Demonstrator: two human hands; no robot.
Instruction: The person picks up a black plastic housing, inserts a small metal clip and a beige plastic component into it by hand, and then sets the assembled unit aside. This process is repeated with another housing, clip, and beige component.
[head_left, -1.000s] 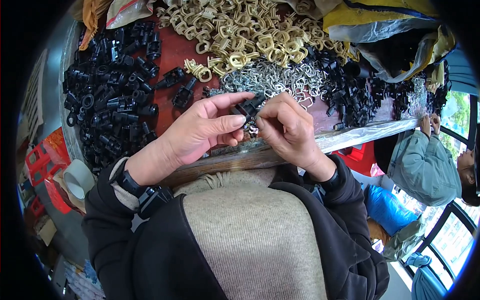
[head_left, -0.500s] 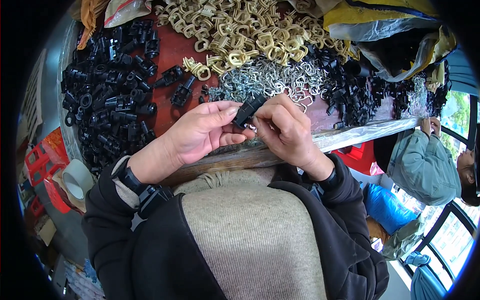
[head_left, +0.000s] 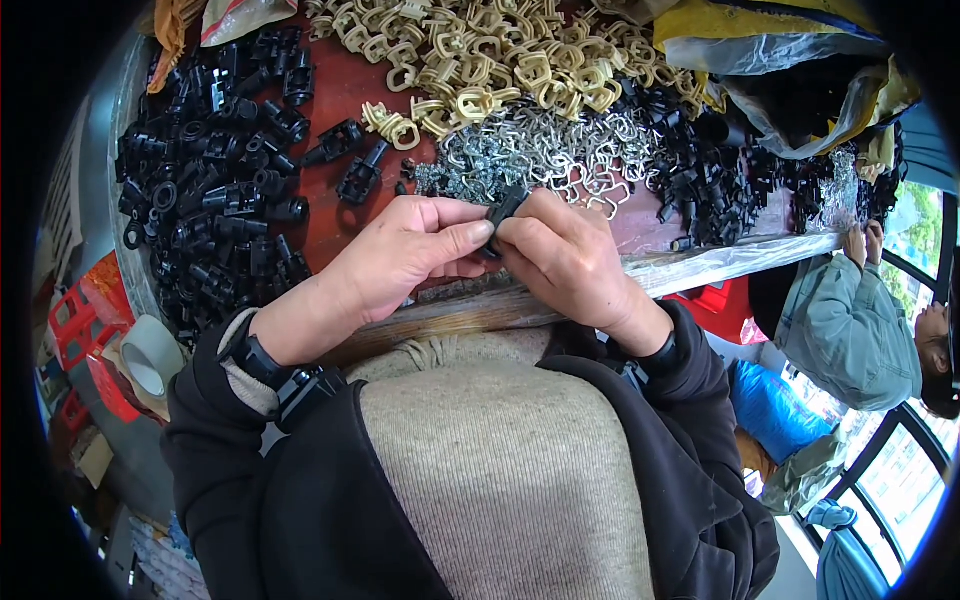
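Head view, centre of frame: I see my left hand (head_left: pixel 400 255) and right hand (head_left: pixel 565 260) pressed together, both pinching a small black plastic part (head_left: pixel 503 212). Just above lies a pile of silver wire clips (head_left: pixel 545 155); black parts (head_left: pixel 215 190) heap upper left on the red counter (head_left: pixel 335 215).

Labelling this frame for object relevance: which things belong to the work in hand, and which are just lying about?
In hand:
left hand and right hand, pinching one small black plastic part
pile of black plastic parts
heap of silver wire clips
heap of beige clips

Lying about:
tape roll
red crates
yellow bag
seated person in a grey jacket
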